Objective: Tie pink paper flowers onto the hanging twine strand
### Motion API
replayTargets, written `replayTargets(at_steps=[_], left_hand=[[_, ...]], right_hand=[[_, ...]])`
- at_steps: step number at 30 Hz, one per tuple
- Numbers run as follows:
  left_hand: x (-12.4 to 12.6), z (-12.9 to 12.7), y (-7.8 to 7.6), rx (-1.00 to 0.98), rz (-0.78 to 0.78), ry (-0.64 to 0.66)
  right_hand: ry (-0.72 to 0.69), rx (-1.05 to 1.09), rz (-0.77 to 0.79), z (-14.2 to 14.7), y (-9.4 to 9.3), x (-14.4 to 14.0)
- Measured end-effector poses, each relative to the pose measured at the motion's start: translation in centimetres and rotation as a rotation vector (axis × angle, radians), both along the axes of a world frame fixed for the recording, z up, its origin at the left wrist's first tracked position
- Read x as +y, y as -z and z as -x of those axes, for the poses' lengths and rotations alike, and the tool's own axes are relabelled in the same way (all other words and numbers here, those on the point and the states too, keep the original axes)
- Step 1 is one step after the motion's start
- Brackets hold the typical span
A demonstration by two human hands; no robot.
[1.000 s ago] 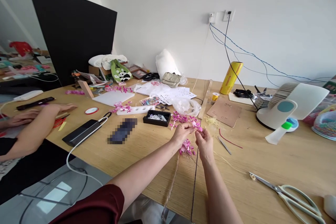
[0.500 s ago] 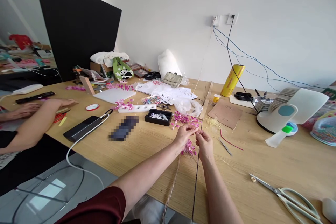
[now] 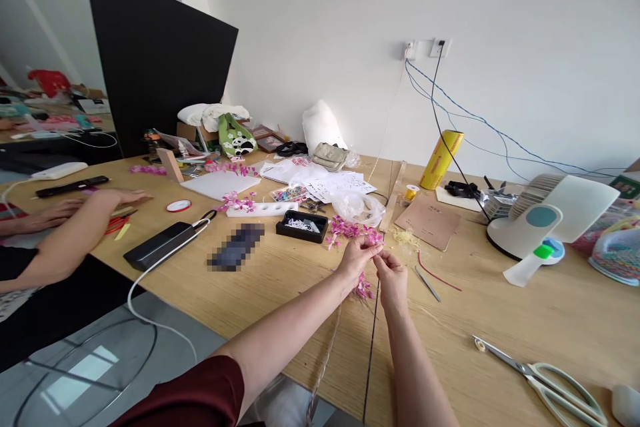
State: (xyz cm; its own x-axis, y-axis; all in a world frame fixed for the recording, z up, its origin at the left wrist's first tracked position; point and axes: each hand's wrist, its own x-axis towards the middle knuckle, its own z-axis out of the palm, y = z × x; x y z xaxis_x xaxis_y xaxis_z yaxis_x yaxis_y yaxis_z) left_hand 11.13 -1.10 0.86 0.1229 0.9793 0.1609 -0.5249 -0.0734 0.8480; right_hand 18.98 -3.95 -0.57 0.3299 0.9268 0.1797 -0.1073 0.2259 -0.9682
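While a co-worker's arm (image 3: 60, 250) lies across the table edge at far left of frame, w/ their hand (image 3: 123, 197) flat on the wood table (image 3: 500, 307), nothing is held in it. Just right of it: red tape roll (image 3: 179, 205), then a black power bank (image 3: 160, 247) w/ white cable trailing off the near edge. A black board (image 3: 155, 60) stands upright in upper left. Mid-left, a blurred dark phone (image 3: 236, 247) lies flat, and behind it a small black tray (image 3: 302, 225) w/ white bits inside.

Center frame: left hand (image 3: 357, 255) and right hand (image 3: 393, 272) meet, fingertips touching. Both pinch shut on a pink flower sprig (image 3: 363, 285), which hangs just under the left hand & above the table surface; thin strands drop from it toward lower center of frame. Exact finger grip on the stem is too small to tell beyond thumb & forefinger closed together. A loose pile of pink flowers (image 3: 350, 229) sits on the table just behind the hands, near a clear plastic bag (image 3: 357, 205).

Right of the hands: tweezers (image 3: 427, 282) and a red wire (image 3: 437, 273), close together, near but apart from the right hand. Yellow roll (image 3: 441, 160) leans at upper right-center. White desk fan (image 3: 550, 213) at right. Scissors (image 3: 545, 380) lie flat at lower right, well apart from the hands.
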Motion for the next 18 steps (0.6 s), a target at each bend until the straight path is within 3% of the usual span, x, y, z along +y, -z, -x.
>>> replayTargets(at_steps=[7, 12, 18], left_hand=[[-0.2, -0.2, -0.5, -0.020, 0.065, 0.045], [-0.2, 0.1, -0.6, -0.106, 0.145, 0.228], [-0.3, 1.6, -0.5, -0.114, 0.092, 0.344]], right_hand=[[0.000, 0.066, 0.009, -0.2, 0.6, 0.3], [-0.140, 0.221, 0.003, -0.4, 0.4, 0.1], [-0.227, 0.288, 0.000, -0.5, -0.1, 0.0]])
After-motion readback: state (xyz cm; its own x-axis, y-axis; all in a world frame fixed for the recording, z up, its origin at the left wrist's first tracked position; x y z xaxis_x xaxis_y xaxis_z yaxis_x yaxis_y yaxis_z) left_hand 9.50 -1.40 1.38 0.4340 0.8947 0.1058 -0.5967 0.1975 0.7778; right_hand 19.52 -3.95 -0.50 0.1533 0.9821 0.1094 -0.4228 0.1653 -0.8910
